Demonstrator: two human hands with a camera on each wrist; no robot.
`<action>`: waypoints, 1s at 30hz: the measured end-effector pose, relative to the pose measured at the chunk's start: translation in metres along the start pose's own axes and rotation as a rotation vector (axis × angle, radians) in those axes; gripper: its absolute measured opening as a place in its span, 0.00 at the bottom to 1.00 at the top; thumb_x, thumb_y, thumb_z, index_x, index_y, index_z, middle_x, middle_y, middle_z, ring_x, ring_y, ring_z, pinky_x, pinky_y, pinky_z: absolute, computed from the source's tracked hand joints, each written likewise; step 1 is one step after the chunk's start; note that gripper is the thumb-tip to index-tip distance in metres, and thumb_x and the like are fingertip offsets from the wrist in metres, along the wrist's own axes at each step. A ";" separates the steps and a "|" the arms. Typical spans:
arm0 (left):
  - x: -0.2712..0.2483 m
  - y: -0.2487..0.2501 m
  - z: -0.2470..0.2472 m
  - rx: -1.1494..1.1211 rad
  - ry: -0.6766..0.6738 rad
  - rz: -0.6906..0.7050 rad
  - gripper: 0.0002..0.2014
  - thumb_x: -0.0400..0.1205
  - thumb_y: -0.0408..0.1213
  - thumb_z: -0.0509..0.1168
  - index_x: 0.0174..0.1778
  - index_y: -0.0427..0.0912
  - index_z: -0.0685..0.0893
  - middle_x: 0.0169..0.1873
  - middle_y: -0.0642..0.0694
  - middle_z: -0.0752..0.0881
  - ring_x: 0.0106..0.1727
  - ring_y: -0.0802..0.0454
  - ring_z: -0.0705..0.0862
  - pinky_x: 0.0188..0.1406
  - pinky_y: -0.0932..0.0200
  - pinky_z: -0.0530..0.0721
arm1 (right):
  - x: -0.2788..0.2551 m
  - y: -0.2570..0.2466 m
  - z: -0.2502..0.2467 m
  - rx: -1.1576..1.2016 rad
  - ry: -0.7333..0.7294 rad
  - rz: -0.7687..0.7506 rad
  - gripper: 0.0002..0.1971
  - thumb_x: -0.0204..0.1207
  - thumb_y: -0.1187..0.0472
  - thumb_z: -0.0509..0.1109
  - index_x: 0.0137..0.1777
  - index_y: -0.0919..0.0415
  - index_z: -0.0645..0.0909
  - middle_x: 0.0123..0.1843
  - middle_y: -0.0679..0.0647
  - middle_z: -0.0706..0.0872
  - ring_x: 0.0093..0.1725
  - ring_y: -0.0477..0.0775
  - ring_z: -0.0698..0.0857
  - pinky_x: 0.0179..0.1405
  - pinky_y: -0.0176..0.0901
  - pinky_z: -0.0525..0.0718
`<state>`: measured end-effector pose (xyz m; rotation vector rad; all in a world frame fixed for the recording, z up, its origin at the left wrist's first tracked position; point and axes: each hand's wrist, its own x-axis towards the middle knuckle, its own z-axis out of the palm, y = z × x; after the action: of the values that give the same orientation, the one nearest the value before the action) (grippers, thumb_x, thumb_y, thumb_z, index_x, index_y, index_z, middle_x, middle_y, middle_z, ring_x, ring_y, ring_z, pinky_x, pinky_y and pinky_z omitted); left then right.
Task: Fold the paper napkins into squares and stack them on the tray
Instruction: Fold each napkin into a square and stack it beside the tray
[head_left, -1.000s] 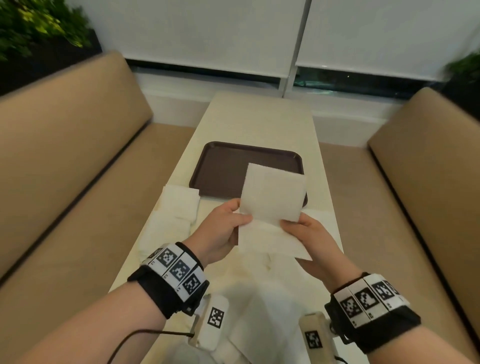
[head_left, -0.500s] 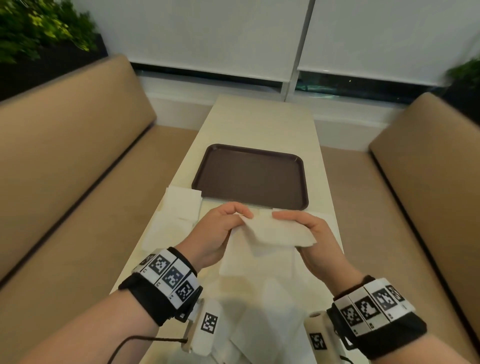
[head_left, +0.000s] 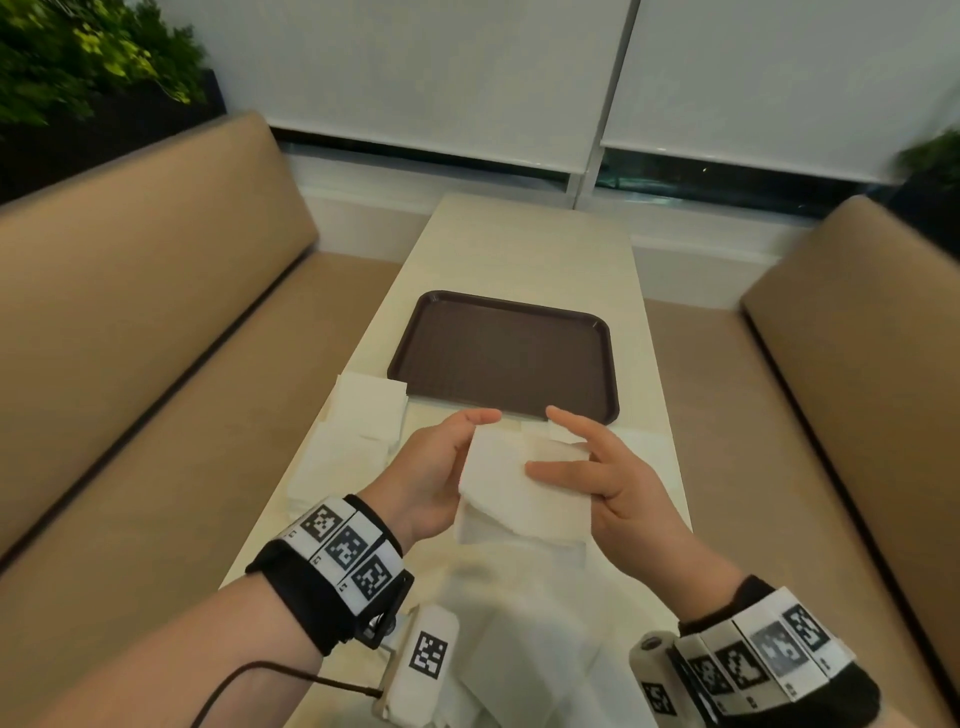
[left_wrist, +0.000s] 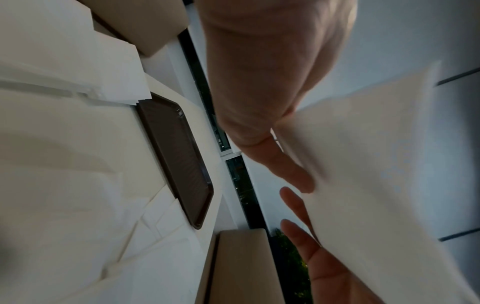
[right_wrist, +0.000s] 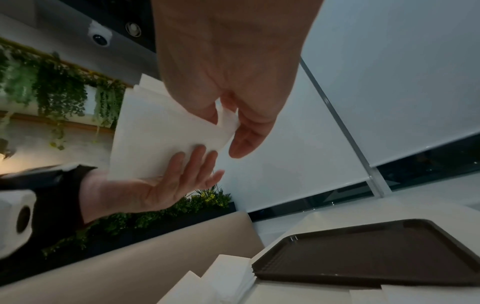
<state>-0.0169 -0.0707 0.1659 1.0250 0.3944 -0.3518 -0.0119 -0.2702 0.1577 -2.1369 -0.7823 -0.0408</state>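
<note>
Two tan upholstered benches (head_left: 130, 322) run down the left and right sides of the frame, with a long cream table (head_left: 524, 249) between them reaching toward white roller blinds (head_left: 415, 67) at the top. Dark green leafy plants (head_left: 78, 57) fill the upper left corner. At the middle of the table lies a dark brown rectangular plastic tray (head_left: 504, 353) with nothing on it. Loose white paper napkins (head_left: 358, 436) lie spread on the table at its lower left corner, and more cover the table toward the bottom of the frame.

Just below the tray's near edge, the half-folded white paper napkin (head_left: 519, 488) is held above the table between both hands. The left hand (head_left: 431, 478) supports it from beneath on nearly straight fingers, thumb on top at its upper left corner. The right hand (head_left: 618, 483) pinches its right edge, thumb lying across the top and forefinger extended toward the tray.
</note>
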 end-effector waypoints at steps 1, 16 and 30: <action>-0.001 0.001 0.000 -0.006 -0.006 -0.020 0.10 0.82 0.37 0.61 0.56 0.42 0.82 0.44 0.37 0.82 0.44 0.40 0.81 0.43 0.49 0.79 | -0.001 0.002 0.001 -0.039 -0.007 -0.022 0.34 0.77 0.74 0.66 0.57 0.24 0.80 0.75 0.23 0.65 0.66 0.36 0.76 0.67 0.24 0.70; -0.003 -0.017 -0.007 0.959 0.031 0.469 0.04 0.84 0.42 0.63 0.50 0.58 0.77 0.41 0.44 0.87 0.42 0.47 0.83 0.44 0.52 0.82 | 0.034 -0.021 0.018 -0.405 -0.240 0.261 0.15 0.85 0.49 0.57 0.48 0.55 0.81 0.41 0.50 0.85 0.45 0.54 0.83 0.45 0.47 0.79; 0.073 0.020 -0.126 0.822 0.452 0.416 0.12 0.79 0.38 0.70 0.32 0.38 0.81 0.27 0.44 0.74 0.33 0.52 0.70 0.33 0.56 0.67 | 0.011 0.039 0.038 -0.160 -0.350 0.431 0.12 0.81 0.57 0.66 0.34 0.50 0.79 0.33 0.34 0.84 0.36 0.38 0.81 0.36 0.31 0.76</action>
<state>0.0370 0.0414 0.0886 1.9673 0.4339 0.1276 0.0096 -0.2547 0.1086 -2.4593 -0.5062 0.5248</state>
